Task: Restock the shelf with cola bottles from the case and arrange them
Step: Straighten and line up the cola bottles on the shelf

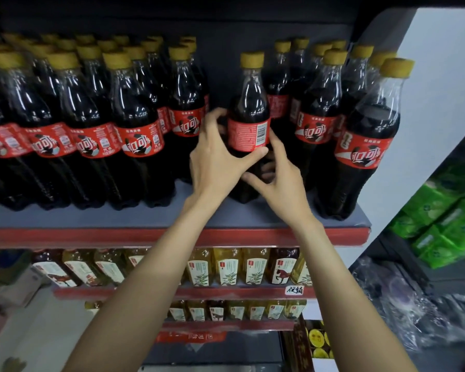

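We see two bare forearms, no sleeves anywhere in view up to the frame edge. Left hand [215, 159] and right hand [281, 181]: no gloves, no rings, no watch or wristband that we can make out. Slim wrists, long fingers, short nails where visible. No markings or tattoos we can spot.

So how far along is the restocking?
Mostly done: cola rows fill the shelf left and right. In hand: the left hand and right hand grip one bottle, barcode facing out. Left: turning its label forward, filling that gap.
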`<state>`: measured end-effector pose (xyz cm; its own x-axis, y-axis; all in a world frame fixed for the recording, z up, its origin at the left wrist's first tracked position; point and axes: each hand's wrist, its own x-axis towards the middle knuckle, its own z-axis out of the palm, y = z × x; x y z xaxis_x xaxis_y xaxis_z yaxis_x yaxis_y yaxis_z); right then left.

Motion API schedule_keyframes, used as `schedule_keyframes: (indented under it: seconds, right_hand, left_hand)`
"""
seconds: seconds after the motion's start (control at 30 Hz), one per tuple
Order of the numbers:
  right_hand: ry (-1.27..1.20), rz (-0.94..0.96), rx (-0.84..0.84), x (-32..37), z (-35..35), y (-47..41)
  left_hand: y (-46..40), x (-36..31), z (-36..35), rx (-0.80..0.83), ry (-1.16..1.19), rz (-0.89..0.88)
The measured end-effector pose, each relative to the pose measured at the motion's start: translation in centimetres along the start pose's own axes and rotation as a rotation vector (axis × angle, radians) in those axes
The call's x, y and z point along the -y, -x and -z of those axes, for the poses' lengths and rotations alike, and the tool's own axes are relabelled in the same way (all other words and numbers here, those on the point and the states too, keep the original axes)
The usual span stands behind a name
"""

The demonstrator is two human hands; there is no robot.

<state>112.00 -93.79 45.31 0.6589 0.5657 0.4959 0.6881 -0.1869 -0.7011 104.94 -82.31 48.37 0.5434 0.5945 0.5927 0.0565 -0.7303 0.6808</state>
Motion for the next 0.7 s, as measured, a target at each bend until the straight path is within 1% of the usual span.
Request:
schedule_keyframes:
  seconds: [0.07,0.13,0.23,0.33,0.4,0.43,0.47,0.53,0.6,0.63,0.7]
  right_hand:
    - [-0.11,0.012,0.119,0.4,-0.3,-0.5]
    - [-0.202,0.021,0.231,0.7,-0.6,-1.4]
    - [-0.309,0.006,0.384,1.6,-0.9,-2.9]
    - [-0.365,0.029,0.434,2.2,-1.5,-3.7]
    - [-0.398,0.019,0.426,2.3,-1.8,-3.7]
    - [-0.416,0.005,0.407,2.1,-1.8,-3.4]
    - [-0.417,0.004,0.365,1.9,-1.9,-3.1]
    - [-0.331,0.061,0.198,1.7,-1.9,-2.0]
    - [-0.218,0.124,0.053,2.1,-2.3,-0.9]
    - [-0.187,0.139,0.033,2.4,-2.6,-0.6]
    - [-0.145,0.151,0.055,2.9,-3.2,-0.6]
  left_hand:
    - [1.0,0.0,1.8,-0.031,-0.082,-0.042]
    - [1.6,0.0,3.4,-0.037,-0.055,-0.066]
    - [1.7,0.3,5.0,-0.027,0.167,-0.06]
    - [1.0,1.0,5.8,0.066,0.373,0.014]
    - [0.5,1.2,6.1,0.162,0.459,0.069]
    - [0.4,1.2,6.2,0.191,0.475,0.084]
    - [0.4,1.2,6.1,0.187,0.475,0.096]
    - [0.7,1.0,6.0,0.09,0.451,0.101]
    - [0.8,0.9,5.7,-0.017,0.362,0.065]
    - [0.9,0.8,5.5,-0.036,0.31,0.039]
    - [1.2,0.6,5.1,-0.038,0.271,0.016]
